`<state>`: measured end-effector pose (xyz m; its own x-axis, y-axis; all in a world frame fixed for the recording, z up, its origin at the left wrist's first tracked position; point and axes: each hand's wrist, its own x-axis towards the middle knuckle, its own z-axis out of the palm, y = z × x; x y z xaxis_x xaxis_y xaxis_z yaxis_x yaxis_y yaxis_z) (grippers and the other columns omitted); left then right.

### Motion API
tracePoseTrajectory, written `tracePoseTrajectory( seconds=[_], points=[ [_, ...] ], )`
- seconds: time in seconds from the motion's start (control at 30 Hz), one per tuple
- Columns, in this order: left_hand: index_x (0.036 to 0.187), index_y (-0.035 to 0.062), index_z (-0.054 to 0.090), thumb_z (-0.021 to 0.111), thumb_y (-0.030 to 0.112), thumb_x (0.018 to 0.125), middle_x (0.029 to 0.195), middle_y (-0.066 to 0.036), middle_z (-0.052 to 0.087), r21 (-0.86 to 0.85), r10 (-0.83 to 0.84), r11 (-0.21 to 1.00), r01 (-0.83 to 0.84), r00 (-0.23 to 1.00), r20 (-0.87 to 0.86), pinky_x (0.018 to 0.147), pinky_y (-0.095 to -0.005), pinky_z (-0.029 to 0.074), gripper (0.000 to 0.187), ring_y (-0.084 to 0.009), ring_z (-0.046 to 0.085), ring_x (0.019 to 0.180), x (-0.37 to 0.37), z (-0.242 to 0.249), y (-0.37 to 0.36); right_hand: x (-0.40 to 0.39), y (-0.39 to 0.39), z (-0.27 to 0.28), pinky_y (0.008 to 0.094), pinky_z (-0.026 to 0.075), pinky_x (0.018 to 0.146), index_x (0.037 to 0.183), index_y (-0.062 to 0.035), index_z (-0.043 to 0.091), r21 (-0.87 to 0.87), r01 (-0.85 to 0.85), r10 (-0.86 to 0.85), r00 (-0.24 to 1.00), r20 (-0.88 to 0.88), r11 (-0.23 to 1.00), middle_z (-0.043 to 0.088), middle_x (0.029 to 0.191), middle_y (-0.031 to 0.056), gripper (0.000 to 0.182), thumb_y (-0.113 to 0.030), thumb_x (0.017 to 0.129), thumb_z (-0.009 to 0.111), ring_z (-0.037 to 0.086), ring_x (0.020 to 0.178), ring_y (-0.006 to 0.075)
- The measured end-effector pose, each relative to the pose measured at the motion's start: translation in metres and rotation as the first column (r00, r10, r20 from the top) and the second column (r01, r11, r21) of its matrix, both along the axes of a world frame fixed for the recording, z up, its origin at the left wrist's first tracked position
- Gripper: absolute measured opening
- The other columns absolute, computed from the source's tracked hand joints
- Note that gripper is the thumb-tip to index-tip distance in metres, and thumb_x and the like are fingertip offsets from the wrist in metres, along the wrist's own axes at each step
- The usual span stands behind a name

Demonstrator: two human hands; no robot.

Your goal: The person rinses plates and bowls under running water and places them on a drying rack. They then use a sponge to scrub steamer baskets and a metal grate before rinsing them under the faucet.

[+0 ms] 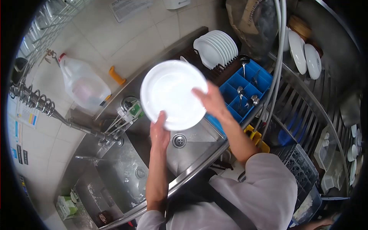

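Note:
A round white plate [174,94] is held up above the steel sink [195,143]. My left hand [160,134] grips its lower edge, thumb on the upper face. At the plate's right edge, my right hand [211,100] grips it with the thumb over the rim; the other fingers are hidden beneath. Just beyond my right hand are a blue compartment tray [230,96] with spoons and other cutlery, and a dark rack [224,73] of several upright white plates [216,48].
A spray hose and tap [92,132] reach over the left basin [122,172]. A plastic jug [82,82] hangs on the wall. Grey hoses [279,69] run down at the right, before slatted metal shelves [306,96] holding dishes. A person's arm [320,223] shows at the lower right.

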<state>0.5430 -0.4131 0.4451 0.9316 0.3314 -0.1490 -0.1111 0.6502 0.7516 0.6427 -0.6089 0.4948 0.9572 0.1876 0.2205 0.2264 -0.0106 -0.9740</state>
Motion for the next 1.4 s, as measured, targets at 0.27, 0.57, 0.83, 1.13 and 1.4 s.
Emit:
tracePoseTrajectory(
  seconds=[0.27, 0.57, 0.83, 1.13, 1.4],
  points=[
    [0.146, 0.0091, 0.036, 0.067, 0.008, 0.087, 0.142, -0.018, 0.046, 0.705, 0.194, 0.707, -0.052, 0.973, -0.123, 0.092, -0.0347, 0.05, 0.067, -0.0246, 0.054, 0.12, -0.125, -0.043, 0.057, 0.11, -0.05, 0.077, 0.0546, 0.049, 0.067, 0.106, -0.0055, 0.056, -0.254, 0.672, -0.218, 0.534, 0.817, 0.696, 0.065, 0.086, 0.0264, 0.018, -0.019, 0.095, 0.052, 0.062, 0.078, 0.0466],
    [0.13, 0.0024, 0.053, 0.073, 0.014, 0.077, 0.146, -0.029, 0.033, 0.91, 0.903, 0.063, 0.411, 0.365, -0.227, 0.113, -0.0506, 0.026, 0.058, -0.045, 0.035, 0.134, -0.423, -0.193, 0.14, 0.213, -0.032, 0.004, 0.0565, 0.047, 0.074, 0.108, -0.0063, 0.05, -0.642, 0.664, 0.046, 0.681, 0.731, 0.383, 0.067, 0.094, 0.0231, 0.019, -0.017, 0.096, 0.039, 0.065, 0.082, 0.0432],
    [0.095, 0.0024, 0.064, 0.05, 0.013, 0.087, 0.118, -0.018, 0.061, 0.969, 0.955, -0.179, 0.172, 0.268, 0.129, 0.098, -0.0505, 0.041, 0.02, -0.0388, 0.055, 0.11, -0.512, -0.23, 0.089, 0.197, 0.081, 0.044, 0.0593, 0.021, 0.111, 0.154, -0.0178, 0.004, -0.718, 0.56, -0.166, 0.821, 0.546, 0.413, 0.012, 0.157, 0.0251, 0.096, -0.041, 0.085, 0.066, 0.02, 0.143, 0.0418],
    [0.082, 0.0038, 0.064, 0.055, 0.011, 0.077, 0.091, -0.012, 0.065, 0.977, 0.954, -0.208, 0.04, 0.23, 0.193, 0.083, -0.0423, 0.045, 0.012, -0.0333, 0.056, 0.091, -0.509, -0.22, 0.071, -0.183, 0.236, -0.052, 0.0321, 0.046, 0.095, 0.122, -0.0048, 0.057, -0.209, -0.974, 0.992, 0.108, -0.066, 0.092, 0.056, 0.122, 0.0095, 0.034, -0.021, 0.093, 0.063, 0.055, 0.116, 0.0201],
    [0.079, 0.0041, 0.063, 0.056, 0.008, 0.071, 0.084, -0.01, 0.064, 0.986, 0.96, -0.167, -0.005, 0.225, 0.164, 0.078, -0.0427, 0.046, 0.011, -0.0321, 0.057, 0.087, -0.515, -0.217, 0.058, -0.404, 0.254, -0.311, 0.0334, 0.044, 0.092, 0.133, -0.0016, 0.051, -0.137, -0.977, 0.53, 0.031, -0.848, -0.162, 0.056, 0.129, 0.0134, 0.057, -0.04, 0.091, 0.063, 0.055, 0.113, 0.0213]
  ],
)
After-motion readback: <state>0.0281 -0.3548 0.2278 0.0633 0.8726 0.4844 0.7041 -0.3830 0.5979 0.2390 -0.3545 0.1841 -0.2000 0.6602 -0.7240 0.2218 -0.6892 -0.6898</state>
